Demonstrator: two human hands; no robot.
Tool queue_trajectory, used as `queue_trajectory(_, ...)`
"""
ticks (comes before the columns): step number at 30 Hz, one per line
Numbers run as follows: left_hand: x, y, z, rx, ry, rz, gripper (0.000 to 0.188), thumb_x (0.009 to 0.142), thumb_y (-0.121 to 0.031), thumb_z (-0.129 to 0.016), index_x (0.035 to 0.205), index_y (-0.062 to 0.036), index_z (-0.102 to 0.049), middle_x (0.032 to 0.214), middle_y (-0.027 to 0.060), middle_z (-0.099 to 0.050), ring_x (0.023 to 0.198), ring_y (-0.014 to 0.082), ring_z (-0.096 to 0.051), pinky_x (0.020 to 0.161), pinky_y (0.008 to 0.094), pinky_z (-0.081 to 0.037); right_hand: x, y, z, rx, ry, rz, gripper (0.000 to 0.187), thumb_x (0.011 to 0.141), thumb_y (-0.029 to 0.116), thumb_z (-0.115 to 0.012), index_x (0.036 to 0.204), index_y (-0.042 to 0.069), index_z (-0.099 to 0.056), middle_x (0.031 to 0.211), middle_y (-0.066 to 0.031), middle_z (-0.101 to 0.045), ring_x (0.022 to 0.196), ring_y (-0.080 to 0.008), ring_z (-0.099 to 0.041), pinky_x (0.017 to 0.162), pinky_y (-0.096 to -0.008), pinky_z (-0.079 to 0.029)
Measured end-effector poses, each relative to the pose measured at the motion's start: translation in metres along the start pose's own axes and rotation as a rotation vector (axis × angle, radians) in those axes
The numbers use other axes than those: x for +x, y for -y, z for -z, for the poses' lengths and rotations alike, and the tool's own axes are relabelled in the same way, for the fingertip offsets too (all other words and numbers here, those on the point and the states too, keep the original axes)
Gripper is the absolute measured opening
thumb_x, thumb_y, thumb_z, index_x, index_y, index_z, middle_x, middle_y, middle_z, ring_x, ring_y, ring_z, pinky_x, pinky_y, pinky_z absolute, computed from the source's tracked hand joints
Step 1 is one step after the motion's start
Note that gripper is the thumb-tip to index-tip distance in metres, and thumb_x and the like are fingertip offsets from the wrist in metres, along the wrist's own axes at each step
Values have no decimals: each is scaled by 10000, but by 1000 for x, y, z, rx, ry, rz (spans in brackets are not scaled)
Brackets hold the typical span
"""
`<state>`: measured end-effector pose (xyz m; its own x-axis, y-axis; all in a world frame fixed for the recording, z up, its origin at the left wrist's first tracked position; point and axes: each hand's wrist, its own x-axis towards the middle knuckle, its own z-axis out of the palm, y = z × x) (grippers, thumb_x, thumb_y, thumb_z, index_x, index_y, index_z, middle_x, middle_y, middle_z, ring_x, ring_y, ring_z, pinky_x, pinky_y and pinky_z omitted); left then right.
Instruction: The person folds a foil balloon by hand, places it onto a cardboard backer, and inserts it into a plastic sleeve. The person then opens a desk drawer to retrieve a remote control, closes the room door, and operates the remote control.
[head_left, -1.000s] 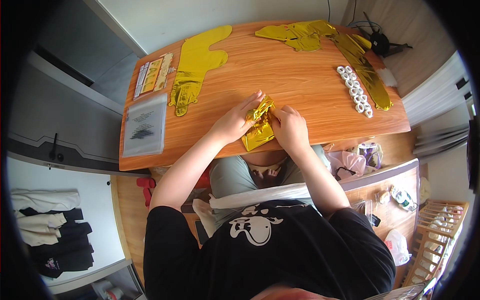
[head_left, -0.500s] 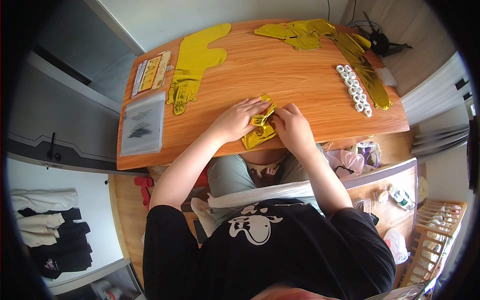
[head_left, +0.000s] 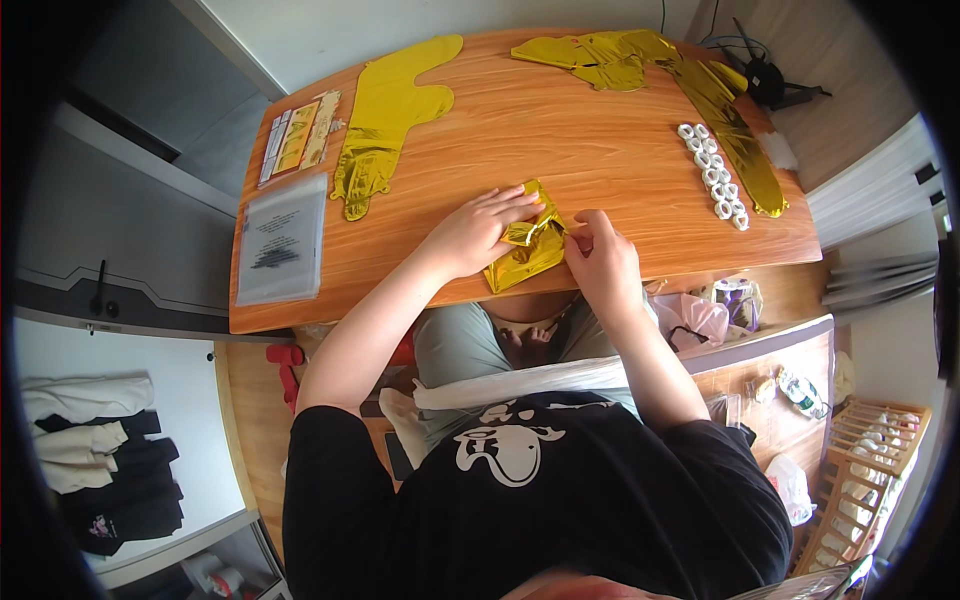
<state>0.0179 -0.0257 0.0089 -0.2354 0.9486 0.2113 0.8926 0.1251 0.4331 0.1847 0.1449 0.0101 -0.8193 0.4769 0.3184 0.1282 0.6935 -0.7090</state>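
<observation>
While the left hand [head_left: 468, 238] lay with its fingers [head_left: 503, 207] stretched out over the left part of the folded gold foil [head_left: 528, 266], the right hand [head_left: 608, 268] curled at that foil's right edge, thumb and fingertips drawn close together; whether they actually pinched the foil, I could not tell. Creased and shiny, the folded gold foil rested on the wooden desk [head_left: 480, 130], near the front edge. Well to the right of the folded gold foil, small white rings [head_left: 713, 177] lay in two neat rows, with a long gold strip [head_left: 745, 150] farther to its right. Beyond the folded gold foil and to its right spread a crumpled gold sheet [head_left: 610, 65]. A flat gold shape [head_left: 390, 110] with a rounded lobe lay beyond it to the left. Well to the left of the folded gold foil was a clear plastic sleeve [head_left: 290, 215] with dark print, and farther back on that side, a printed card [head_left: 295, 140].
</observation>
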Motion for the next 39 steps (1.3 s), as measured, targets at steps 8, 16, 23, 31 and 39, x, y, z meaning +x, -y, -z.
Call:
queue_trajectory(8,1,5,-3,-6,-27,-45,692,791,5,-721,1446,-113,-534,1524,75,-514,1461,301,-407,1230,447,-329,-3,-9,-6,-117,-89,214,225,837,45,-737,1025,48,-613,833,-106,-726,767,-301,-712,721,-400,-563)
queue_trajectory(16,1,6,-4,-7,-25,-33,669,799,-11,-740,1434,-110,-556,1526,74,-511,1462,297,-407,1231,431,-335,-28,-4,15,-275,98,431,311,915,84,-585,1221,33,-618,1174,-121,-705,1112,-282,-624,967,-414,-475)
queue_trajectory(23,2,2,0,-14,2,-9,677,796,-13,-744,1439,-113,-554,1538,72,-499,1469,295,-396,1232,427,-335,-34,-11,22,-357,163,512,356,926,101,-573,1271,21,-602,1330,-109,-651,1178,-282,-590,1021,-435,-456)
queue_trajectory(31,2,7,-3,-1,-7,-44,677,794,-22,-754,1435,-115,-558,1528,81,-509,1452,310,-418,1225,433,-341,-18,-15,26,-5,100,258,276,883,2,-682,1157,37,-689,1050,-143,-706,982,-325,-667,905,-413,-518)
queue_trajectory(39,1,9,-5,-5,-23,-51,671,794,-27,-756,1431,-116,-563,1522,78,-518,1447,310,-426,1216,434,-353,-14,-11,16,-80,-59,224,198,818,38,-752,1003,38,-683,876,-87,-745,868,-289,-682,806,-385,-541)
